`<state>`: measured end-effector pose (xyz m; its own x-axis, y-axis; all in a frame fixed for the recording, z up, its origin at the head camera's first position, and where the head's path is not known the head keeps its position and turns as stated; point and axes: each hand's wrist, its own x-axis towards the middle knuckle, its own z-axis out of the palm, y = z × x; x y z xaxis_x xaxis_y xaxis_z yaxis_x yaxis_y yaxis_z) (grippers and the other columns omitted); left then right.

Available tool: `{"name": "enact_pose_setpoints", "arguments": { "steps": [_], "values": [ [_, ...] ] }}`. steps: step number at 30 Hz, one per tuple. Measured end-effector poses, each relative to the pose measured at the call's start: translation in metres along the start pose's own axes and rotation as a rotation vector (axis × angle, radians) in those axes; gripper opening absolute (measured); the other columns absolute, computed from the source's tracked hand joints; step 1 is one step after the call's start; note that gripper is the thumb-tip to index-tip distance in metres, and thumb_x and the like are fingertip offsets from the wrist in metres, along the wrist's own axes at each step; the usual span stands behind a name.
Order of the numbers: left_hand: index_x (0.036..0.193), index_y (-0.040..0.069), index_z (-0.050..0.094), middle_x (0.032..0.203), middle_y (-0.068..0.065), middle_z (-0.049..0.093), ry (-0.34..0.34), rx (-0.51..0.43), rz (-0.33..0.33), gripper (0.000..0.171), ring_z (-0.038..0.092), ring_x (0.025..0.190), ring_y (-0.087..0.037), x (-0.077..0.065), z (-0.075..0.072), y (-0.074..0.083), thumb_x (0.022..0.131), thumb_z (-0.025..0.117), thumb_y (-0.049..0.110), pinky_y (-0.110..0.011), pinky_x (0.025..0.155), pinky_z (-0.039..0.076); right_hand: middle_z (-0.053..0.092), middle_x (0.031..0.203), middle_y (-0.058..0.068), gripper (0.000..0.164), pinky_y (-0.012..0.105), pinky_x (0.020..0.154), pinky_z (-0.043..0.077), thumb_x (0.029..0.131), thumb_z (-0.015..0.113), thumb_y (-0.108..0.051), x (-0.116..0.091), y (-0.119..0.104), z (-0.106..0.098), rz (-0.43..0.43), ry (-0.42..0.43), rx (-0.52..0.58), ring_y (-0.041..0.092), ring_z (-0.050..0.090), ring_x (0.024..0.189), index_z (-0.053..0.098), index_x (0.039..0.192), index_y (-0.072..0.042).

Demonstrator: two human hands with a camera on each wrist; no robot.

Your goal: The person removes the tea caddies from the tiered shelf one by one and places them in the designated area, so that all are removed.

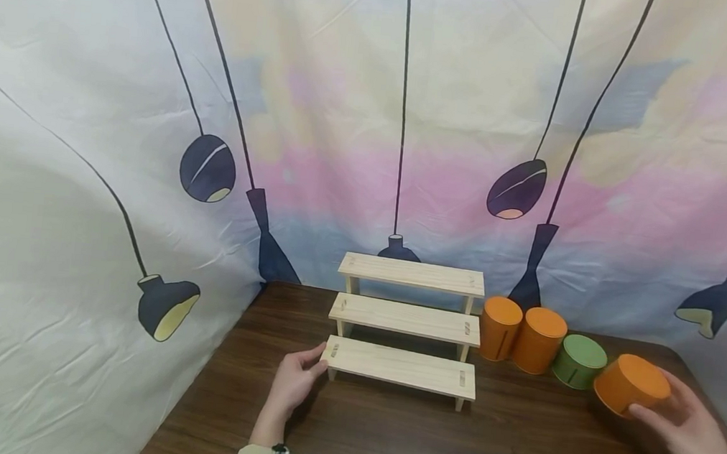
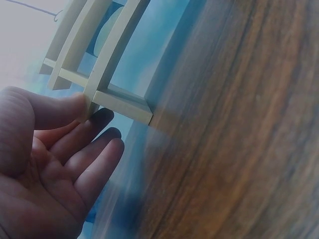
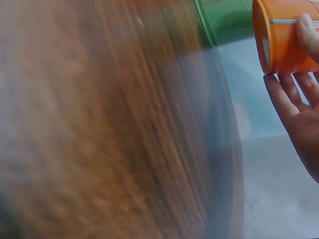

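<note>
A pale wooden three-tier step shelf [image 1: 400, 366] stands on the dark table, close to the back cloth. My left hand [image 1: 294, 379] pinches the left end of its lowest board, thumb on one side; in the left wrist view the other fingers [image 2: 97, 172] spread loosely below. At the right, my right hand [image 1: 686, 425] grips an orange canister [image 1: 628, 387], which tilts a little. The right wrist view shows the thumb on the side of this orange canister [image 3: 286, 40] and the fingers beneath. Just left of it is a green canister [image 1: 578, 365].
Two taller orange canisters [image 1: 498, 332] stand side by side between the shelf and the green one. Behind the brown wood-grain table [image 1: 397, 439] hangs a cloth [image 1: 348, 110] printed with dark lamps, which also encloses the left and right sides.
</note>
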<state>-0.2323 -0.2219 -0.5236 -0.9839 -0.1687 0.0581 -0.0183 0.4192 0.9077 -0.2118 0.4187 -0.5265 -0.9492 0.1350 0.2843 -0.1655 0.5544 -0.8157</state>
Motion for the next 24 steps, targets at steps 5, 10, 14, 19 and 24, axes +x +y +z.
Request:
{"name": "enact_pose_setpoints", "arguments": {
  "steps": [5,10,14,19,24],
  "values": [
    [0.141,0.003,0.069,0.147,-0.016,0.064,-0.003,-0.007,-0.010,0.038,0.053,0.142,-0.043,0.000,0.001,-0.001,0.104,0.068,0.013,-0.069,0.119,0.033,0.046,0.116,-0.044,0.083,0.008,0.071,0.049,0.099,0.079,-0.010,0.006,0.006,-0.004,-0.032,-0.002,0.037,-0.022,0.050,0.098,0.032,0.168,-0.012],
    [0.142,0.004,0.068,0.147,-0.015,0.064,-0.004,-0.007,-0.024,0.038,0.054,0.142,-0.042,0.001,0.001,0.000,0.104,0.067,0.013,-0.068,0.119,0.034,0.054,0.117,-0.032,0.084,0.008,0.070,0.049,0.099,0.079,-0.012,0.014,0.010,-0.005,0.000,0.006,0.005,-0.024,0.046,0.095,0.029,0.166,0.000],
    [0.142,0.004,0.068,0.147,-0.015,0.064,-0.004,-0.005,-0.031,0.039,0.054,0.142,-0.042,0.002,0.000,0.001,0.104,0.068,0.013,-0.068,0.119,0.035,0.058,0.141,0.029,0.091,0.006,0.067,0.044,0.102,0.076,-0.021,0.022,0.009,-0.005,0.058,-0.022,-0.076,-0.007,0.056,0.099,0.018,0.163,0.012],
    [0.142,0.005,0.068,0.147,-0.015,0.064,-0.005,-0.004,-0.036,0.039,0.054,0.142,-0.042,0.002,0.000,0.002,0.104,0.068,0.013,-0.067,0.118,0.035,0.031,0.149,0.055,0.094,0.003,0.066,0.039,0.105,0.072,-0.023,0.030,0.009,-0.003,0.101,-0.061,-0.098,0.070,0.041,0.124,0.008,0.161,0.017],
    [0.142,0.005,0.068,0.147,-0.015,0.064,-0.005,0.000,-0.031,0.039,0.054,0.142,-0.042,0.001,0.000,0.002,0.104,0.068,0.013,-0.067,0.118,0.035,0.026,0.153,0.054,0.095,0.003,0.066,0.035,0.106,0.071,-0.023,0.035,0.010,-0.001,0.115,-0.074,-0.089,0.074,0.034,0.132,0.005,0.162,0.016]
  ]
}}
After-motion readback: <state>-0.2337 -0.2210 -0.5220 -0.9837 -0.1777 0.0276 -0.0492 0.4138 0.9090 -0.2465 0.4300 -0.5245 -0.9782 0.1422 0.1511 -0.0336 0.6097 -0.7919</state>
